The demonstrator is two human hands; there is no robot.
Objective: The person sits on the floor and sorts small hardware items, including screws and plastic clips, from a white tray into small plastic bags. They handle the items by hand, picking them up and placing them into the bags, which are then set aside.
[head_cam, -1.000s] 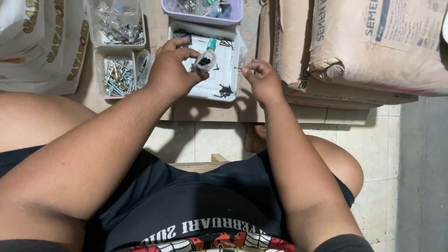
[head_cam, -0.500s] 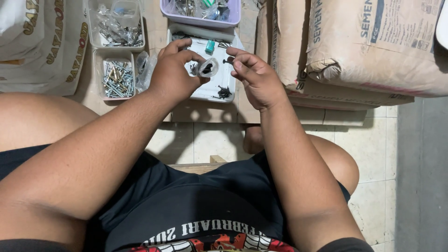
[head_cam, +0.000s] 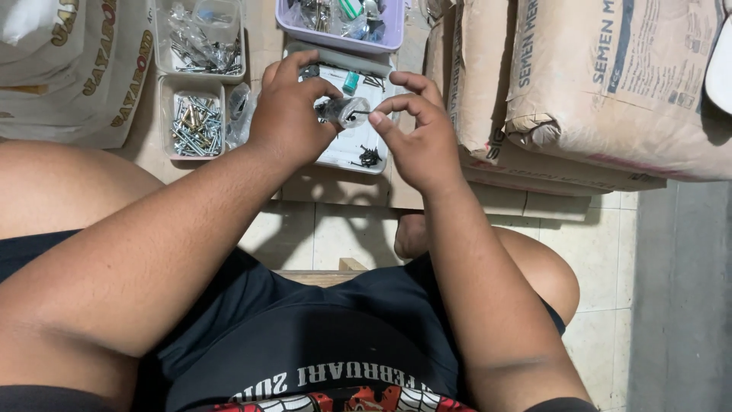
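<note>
Head cam, left hand [head_cam: 286, 114] pinching clear bag [head_cam: 347, 111], right-hand fingers [head_cam: 379, 122] pinching screw [head_cam: 358, 114], tray [head_cam: 164, 114] w/ screws

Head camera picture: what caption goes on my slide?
Left hand holds a small round metal part while right hand brings a dark screw to it.

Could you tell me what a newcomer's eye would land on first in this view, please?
First, the two hands meeting at top centre: the left hand holds a small grey metal part while the right hand pinches a small dark screw against it. Beneath them lies a white tray of dark screws, with a clear box of silvery screws to the left and big paper sacks stacked on the right.
</note>
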